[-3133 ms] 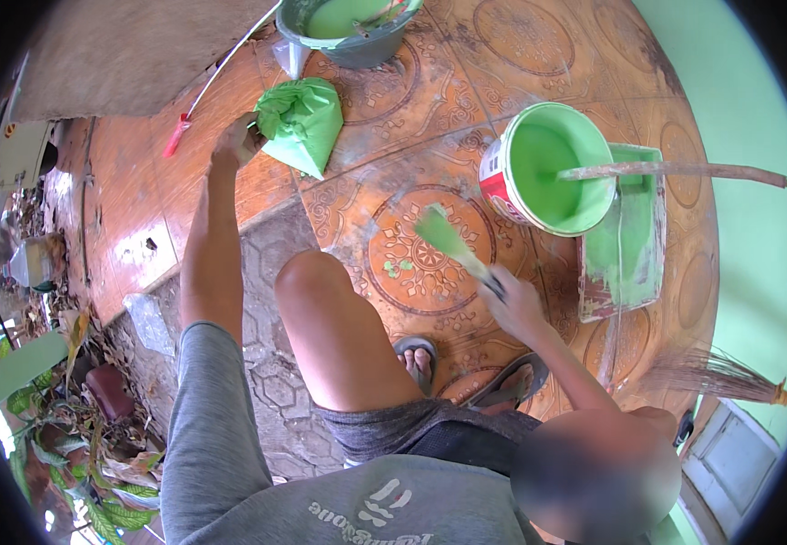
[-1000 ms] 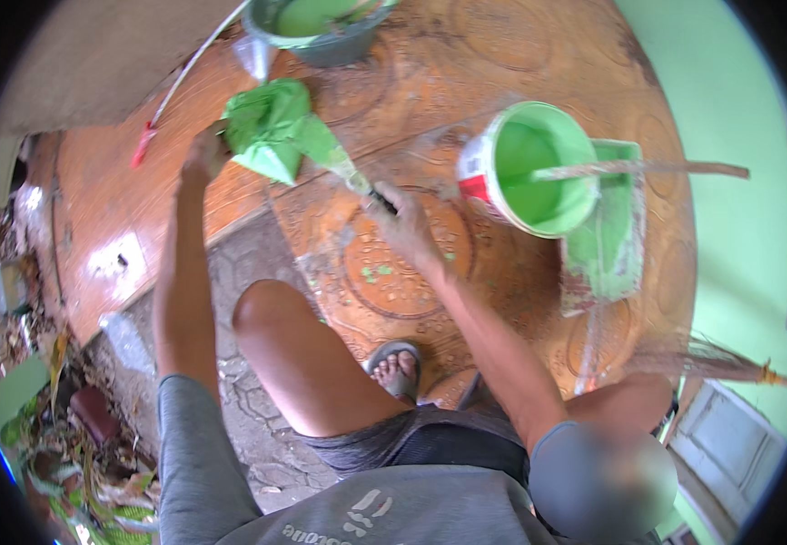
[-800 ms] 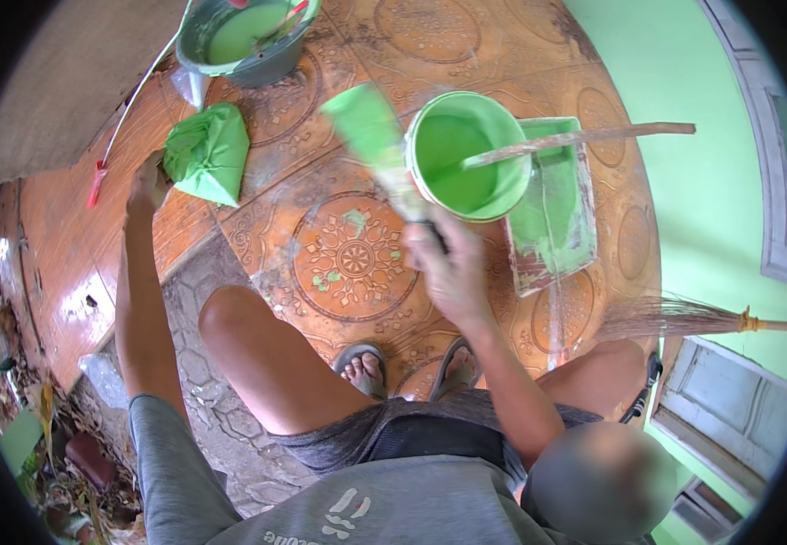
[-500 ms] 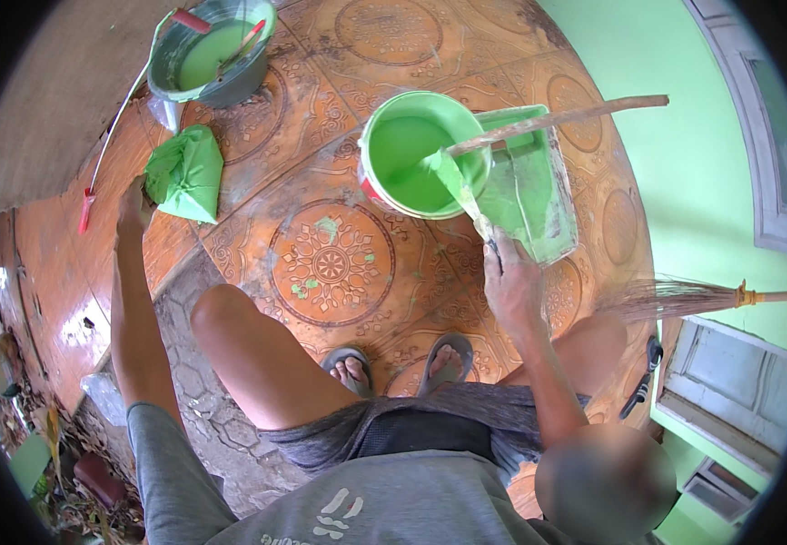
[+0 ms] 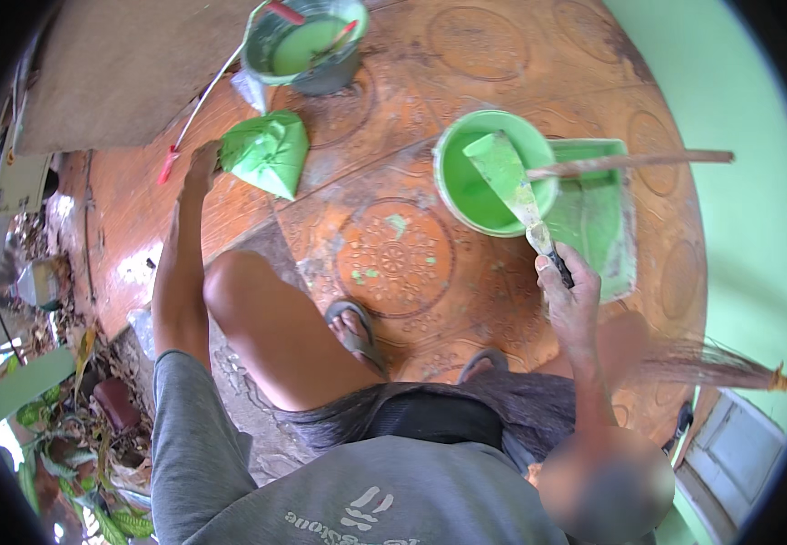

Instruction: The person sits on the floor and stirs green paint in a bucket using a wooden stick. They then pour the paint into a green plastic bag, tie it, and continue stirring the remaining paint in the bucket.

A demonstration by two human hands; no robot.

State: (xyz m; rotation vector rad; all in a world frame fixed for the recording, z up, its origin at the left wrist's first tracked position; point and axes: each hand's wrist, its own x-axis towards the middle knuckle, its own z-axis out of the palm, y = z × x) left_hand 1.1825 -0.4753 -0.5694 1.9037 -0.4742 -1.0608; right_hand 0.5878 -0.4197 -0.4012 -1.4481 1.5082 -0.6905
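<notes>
While my right hand (image 5: 573, 289) grips the scraper (image 5: 525, 213), its blade (image 5: 500, 171) over the bucket (image 5: 440, 186) at right, my left hand (image 5: 201, 167) pinches the green bag (image 5: 271, 154), far left.

Clock positions are read from view centre. Two hands are counted: left hand (image 5: 203, 166) at 10 o'clock, right hand (image 5: 575, 295) at 3. One each is logged: scraper (image 5: 513, 189), 2; bucket (image 5: 531, 136), 1:30; stick (image 5: 648, 162), 2; paint tray (image 5: 593, 213), 2:30; green bag (image 5: 269, 159), 10:30; basin (image 5: 331, 74), 11; broom (image 5: 725, 366), 3:30. Two sandals (image 5: 365, 351) are seen, 5 and 7.
</notes>
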